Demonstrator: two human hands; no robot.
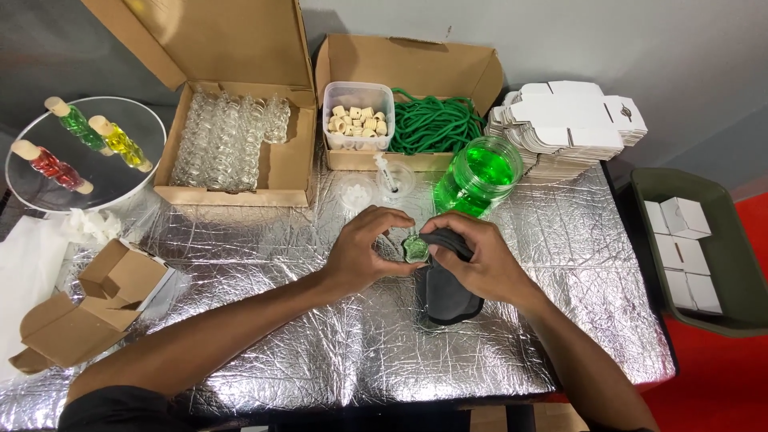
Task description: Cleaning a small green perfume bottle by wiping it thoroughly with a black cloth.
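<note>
Both hands meet over the foil-covered table: the left hand curls its fingers around a small green-filled glass bottle, while the right hand pinches a black cloth against it. Just behind stands a jar of green liquid, beside a box of green cord.

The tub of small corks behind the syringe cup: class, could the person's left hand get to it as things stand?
Probably yes. The tub of corks stands open-topped just beyond the left hand, with only a low syringe cup and a small dish between. However, the hand is busy pinching a small green bottle.
</note>
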